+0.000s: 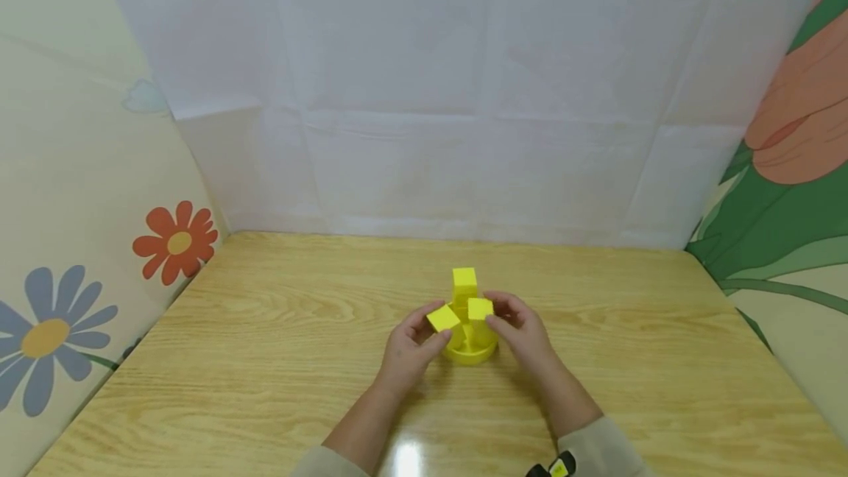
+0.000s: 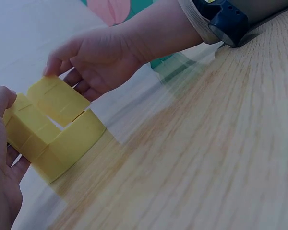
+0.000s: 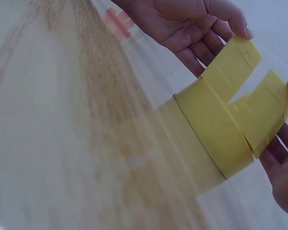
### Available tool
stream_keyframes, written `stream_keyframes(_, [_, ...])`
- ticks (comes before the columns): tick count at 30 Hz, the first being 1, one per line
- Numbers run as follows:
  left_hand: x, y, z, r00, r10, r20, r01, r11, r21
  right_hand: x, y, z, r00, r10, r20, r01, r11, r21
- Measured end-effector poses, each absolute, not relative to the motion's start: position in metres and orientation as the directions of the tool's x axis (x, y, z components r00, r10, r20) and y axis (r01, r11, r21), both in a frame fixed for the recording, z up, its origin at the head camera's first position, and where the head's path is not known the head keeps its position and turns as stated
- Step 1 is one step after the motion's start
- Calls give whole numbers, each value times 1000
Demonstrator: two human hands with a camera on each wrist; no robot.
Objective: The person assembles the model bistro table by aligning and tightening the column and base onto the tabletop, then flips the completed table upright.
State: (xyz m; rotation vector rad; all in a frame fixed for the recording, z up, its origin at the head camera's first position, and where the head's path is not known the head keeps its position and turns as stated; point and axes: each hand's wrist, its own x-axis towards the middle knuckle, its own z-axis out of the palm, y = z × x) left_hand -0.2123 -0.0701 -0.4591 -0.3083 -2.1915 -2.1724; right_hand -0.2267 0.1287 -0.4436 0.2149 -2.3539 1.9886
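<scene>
A round yellow base (image 1: 469, 356) sits on the table, with yellow rectangular blocks standing up from it. My left hand (image 1: 405, 354) pinches the left block (image 1: 444, 318) between thumb and fingers; that block leans outward to the left. On the other side, my right hand (image 1: 526, 333) holds the right block (image 1: 480, 309) the same way, and it stands more upright. Behind both, a third block (image 1: 464, 282) rises untouched at the back. In the right wrist view, the block (image 3: 233, 64) in my left hand carries small raised marks. How the blocks' lower ends sit in the base is partly hidden.
The wood-grain table (image 1: 265, 389) stretches around the base on all sides. A white cloth (image 1: 397, 94) hangs behind it, and flower-patterned sheets (image 1: 66, 168) flank the sides. A dark watch-like device (image 2: 228, 21) is on the right wrist.
</scene>
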Motion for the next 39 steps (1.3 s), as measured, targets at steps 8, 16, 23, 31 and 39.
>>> stream_keyframes(8, [-212,-69,-459,-981,107,160,161,4,987,-231,127,-445,-991,12,130,-124,214,-969])
stream_keyframes(16, [-212,-69,-458,-980,106,168,170,7,985,-233,125,-441,-996,14,85,-79,260,-962])
stream_keyframes(23, [-212,-69,-459,-979,111,173,175,5,985,-234,124,-441,-999,4,38,-36,259,-965])
stream_keyframes(31, [-213,-70,-460,-979,106,176,179,16,984,-236,123,-444,-997,38,61,-52,209,-976])
stream_keyframes(39, [-213,-70,-460,-981,109,160,164,23,986,-235,128,-445,-994,68,86,-74,152,-986])
